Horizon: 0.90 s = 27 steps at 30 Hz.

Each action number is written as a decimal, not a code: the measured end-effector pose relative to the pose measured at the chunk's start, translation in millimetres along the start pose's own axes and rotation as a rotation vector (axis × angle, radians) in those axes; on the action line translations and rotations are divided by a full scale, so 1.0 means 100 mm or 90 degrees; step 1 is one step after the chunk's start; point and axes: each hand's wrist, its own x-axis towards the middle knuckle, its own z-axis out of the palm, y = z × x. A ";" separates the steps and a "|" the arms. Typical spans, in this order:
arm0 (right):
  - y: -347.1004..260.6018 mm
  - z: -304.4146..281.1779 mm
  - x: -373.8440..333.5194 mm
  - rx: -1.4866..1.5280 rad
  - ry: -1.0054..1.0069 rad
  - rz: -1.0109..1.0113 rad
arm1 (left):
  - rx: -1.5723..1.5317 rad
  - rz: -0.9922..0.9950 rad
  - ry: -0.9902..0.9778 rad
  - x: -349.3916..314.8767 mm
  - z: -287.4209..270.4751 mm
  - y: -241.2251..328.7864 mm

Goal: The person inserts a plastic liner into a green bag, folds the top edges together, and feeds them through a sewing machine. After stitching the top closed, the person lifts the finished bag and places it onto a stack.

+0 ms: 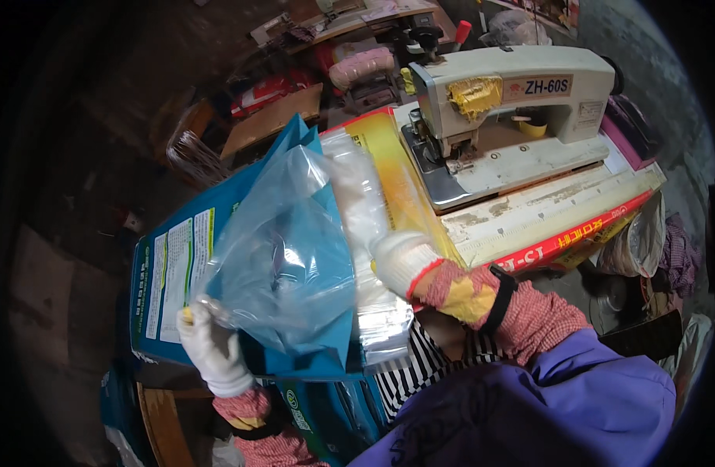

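My left hand [213,350], in a white knit glove, pinches the lower left edge of a clear plastic liner bag [244,261]. The liner lies spread over a blue woven sack [178,272], partly inside its raised, gaping mouth. More blue sacks seem to lie beneath it. My right hand [405,262], also in a white glove, rests at the right side of the liner, over a stack of clear plastic liners [384,335]. The back of that glove hides its fingers, so whether they grip any plastic does not show.
Beyond my right hand a white sewing machine [513,117] stands on the worn table [528,210]. A yellow and red sack [396,156] covers the table beside it. At the far left are a brown board [273,121] and a bundle of pale strings [194,159].
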 end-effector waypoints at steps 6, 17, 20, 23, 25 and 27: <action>-0.31 -0.95 -0.03 0.462 0.073 -0.350 | 0.073 -0.042 -0.109 -0.31 0.36 0.15; 0.04 -0.26 0.72 1.382 -0.277 0.053 | 0.342 0.072 -0.072 -0.54 -0.28 0.91; 0.16 -0.39 0.66 1.364 -0.230 0.077 | 0.424 -0.043 -0.469 -0.77 0.27 0.83; 0.23 -0.39 0.94 1.115 -0.045 0.185 | 0.408 -0.049 -0.917 -1.32 0.25 0.24; 0.20 -0.52 0.85 1.112 -0.027 0.161 | 0.343 0.007 -0.999 -1.38 0.24 0.15; 0.11 -0.63 0.66 1.109 -0.014 0.140 | 0.209 -0.282 -0.956 -1.25 0.35 0.28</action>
